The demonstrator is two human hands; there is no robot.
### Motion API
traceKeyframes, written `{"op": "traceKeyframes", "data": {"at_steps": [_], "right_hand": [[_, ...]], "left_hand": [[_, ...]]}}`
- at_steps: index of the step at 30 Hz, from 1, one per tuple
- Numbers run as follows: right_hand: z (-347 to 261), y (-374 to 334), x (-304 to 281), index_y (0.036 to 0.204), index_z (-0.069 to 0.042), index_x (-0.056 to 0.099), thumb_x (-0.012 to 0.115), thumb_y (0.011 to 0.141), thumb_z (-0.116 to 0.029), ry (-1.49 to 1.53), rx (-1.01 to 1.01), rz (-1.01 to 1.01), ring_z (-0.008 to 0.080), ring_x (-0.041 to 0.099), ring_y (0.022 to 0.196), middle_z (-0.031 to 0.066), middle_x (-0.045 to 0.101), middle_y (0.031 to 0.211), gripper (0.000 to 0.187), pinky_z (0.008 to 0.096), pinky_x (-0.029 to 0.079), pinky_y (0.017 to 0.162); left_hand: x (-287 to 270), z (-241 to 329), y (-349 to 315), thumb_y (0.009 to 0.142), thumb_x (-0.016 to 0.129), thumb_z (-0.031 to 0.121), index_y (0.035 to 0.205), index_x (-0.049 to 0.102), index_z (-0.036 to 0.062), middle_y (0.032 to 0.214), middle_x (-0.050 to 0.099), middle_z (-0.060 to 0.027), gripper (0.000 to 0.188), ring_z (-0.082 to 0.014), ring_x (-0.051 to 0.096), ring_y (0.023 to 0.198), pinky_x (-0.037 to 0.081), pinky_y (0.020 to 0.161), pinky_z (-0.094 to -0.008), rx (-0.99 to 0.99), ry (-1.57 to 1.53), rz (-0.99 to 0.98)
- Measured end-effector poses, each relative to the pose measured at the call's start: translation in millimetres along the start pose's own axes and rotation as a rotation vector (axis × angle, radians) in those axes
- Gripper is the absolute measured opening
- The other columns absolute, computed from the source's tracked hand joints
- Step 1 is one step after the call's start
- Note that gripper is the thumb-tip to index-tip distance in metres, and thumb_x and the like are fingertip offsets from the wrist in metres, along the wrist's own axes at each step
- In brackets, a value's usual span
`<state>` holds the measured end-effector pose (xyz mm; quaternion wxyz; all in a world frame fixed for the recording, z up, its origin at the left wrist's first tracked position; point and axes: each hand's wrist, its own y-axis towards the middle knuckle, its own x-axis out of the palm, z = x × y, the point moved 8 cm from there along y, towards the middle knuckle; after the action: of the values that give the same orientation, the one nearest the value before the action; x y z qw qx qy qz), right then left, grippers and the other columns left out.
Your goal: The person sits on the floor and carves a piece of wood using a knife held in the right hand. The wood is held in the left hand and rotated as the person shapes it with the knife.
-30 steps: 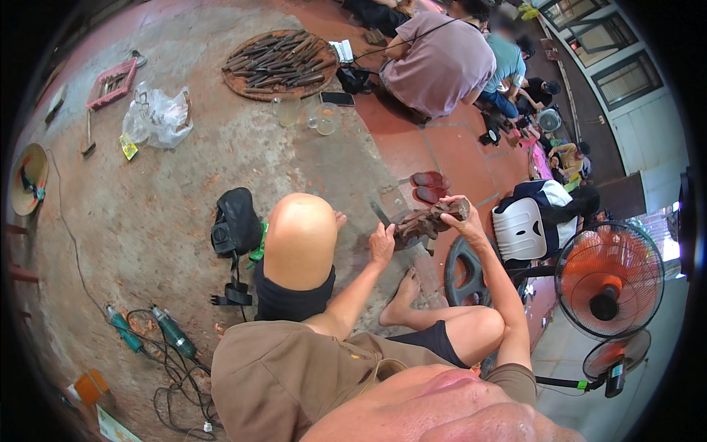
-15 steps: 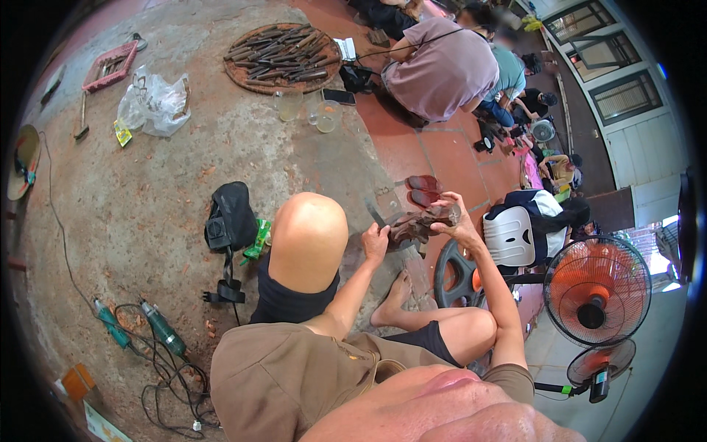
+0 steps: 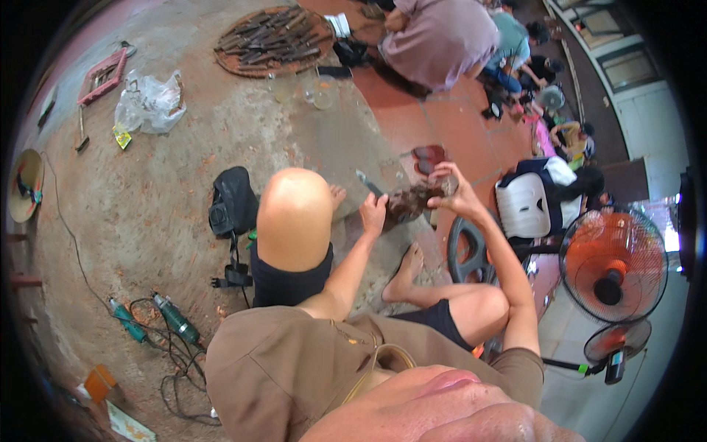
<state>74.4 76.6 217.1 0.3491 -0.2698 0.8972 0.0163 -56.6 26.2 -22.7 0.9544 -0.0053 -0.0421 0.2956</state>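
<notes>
Between my hands is a dark brown carved wooden piece (image 3: pixel 407 204), irregular and lumpy, held tilted above the floor. My right hand (image 3: pixel 458 193) is curled round its far right end, thumb and fingers apart on either side. At its left end my left hand (image 3: pixel 373 214) is closed, fingers pinched. A thin grey flat strip (image 3: pixel 366 180) sticks out beyond the left fingertips; whether it is a blade or an abrasive strip I cannot tell. My bent left knee (image 3: pixel 294 210) is left of the left hand, and my bare right foot (image 3: pixel 403 274) is below the piece.
A round woven tray (image 3: pixel 228 62) full of wooden-handled tools lies far left. Two corded green power tools (image 3: pixel 177 320) lie near left. A black bag (image 3: pixel 233 202) sits beside my knee. Red slippers (image 3: pixel 428 158) lie beyond the piece. Standing fan (image 3: pixel 613 265) at right; other people sit behind.
The whole view has shifted, so the surroundings sit differently in the picture. The wooden piece has turned slightly in my hands, and both hands remain at its ends.
</notes>
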Motion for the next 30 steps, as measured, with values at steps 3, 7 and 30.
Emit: {"op": "traceKeyframes", "data": {"at_steps": [3,7,30], "right_hand": [[-10,-8,7,0.135,-0.01,0.04,0.086,0.064,-0.005,0.26,-0.019,-0.093,0.0209,0.055,0.115,0.0076,0.055,0.125,0.084,0.0349,0.046,0.096],[-3,-23,5,0.132,-0.011,0.044,0.085,0.067,-0.006,0.392,0.0,-0.121,0.0199,0.053,0.119,0.0057,0.056,0.125,0.078,0.0367,0.044,0.1],[86,-42,-71,0.111,-0.007,0.062,0.076,0.077,-0.009,0.367,0.058,0.448,0.0089,0.058,0.098,0.0007,0.066,0.108,0.037,0.0253,0.045,0.087]], "left_hand": [[-3,4,2,0.082,0.07,0.027,0.066,0.041,-0.0019,0.058,0.042,-0.0218,0.044,-0.0288,0.034,0.053,0.035,0.051,-0.0431,0.037,-0.004,-0.062],[-4,8,0,0.08,0.071,0.023,0.065,0.037,-0.0011,0.055,0.033,-0.0171,0.044,-0.0184,0.028,0.056,0.033,0.048,-0.0403,0.026,-0.023,-0.117],[39,-13,30,0.078,0.077,0.011,0.075,0.058,0.0047,0.074,0.065,-0.0037,0.02,-0.0094,0.057,0.063,0.044,0.056,-0.0234,-0.391,-0.492,-0.193]]}}
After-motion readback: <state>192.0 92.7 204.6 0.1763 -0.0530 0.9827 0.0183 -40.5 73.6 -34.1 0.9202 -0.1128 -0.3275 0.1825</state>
